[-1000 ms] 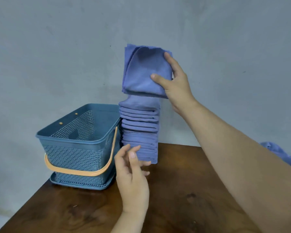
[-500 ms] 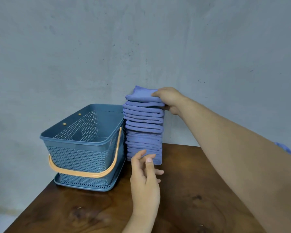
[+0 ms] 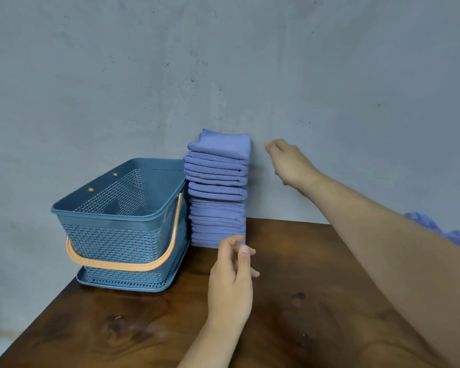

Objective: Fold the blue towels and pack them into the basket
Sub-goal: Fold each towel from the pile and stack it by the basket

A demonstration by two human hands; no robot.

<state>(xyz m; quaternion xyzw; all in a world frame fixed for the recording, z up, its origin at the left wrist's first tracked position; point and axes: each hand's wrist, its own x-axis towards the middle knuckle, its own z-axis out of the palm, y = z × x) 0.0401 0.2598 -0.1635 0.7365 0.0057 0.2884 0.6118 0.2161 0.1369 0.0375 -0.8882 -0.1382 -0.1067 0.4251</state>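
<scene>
Towel stack (image 3: 217, 192): soft, light, likely to topple, best clasped at both sides; left hand (image 3: 230, 285) and right hand (image 3: 290, 162) relaxed, empty.

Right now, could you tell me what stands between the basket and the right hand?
In the head view, the stack of folded blue towels stands between the basket and the right hand; the hand does not touch it.

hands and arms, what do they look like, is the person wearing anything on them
Both are bare: the left hand and right hand show no gloves, rings or watch, and no sleeves are in view. The left hand's visible nails are short.
</scene>
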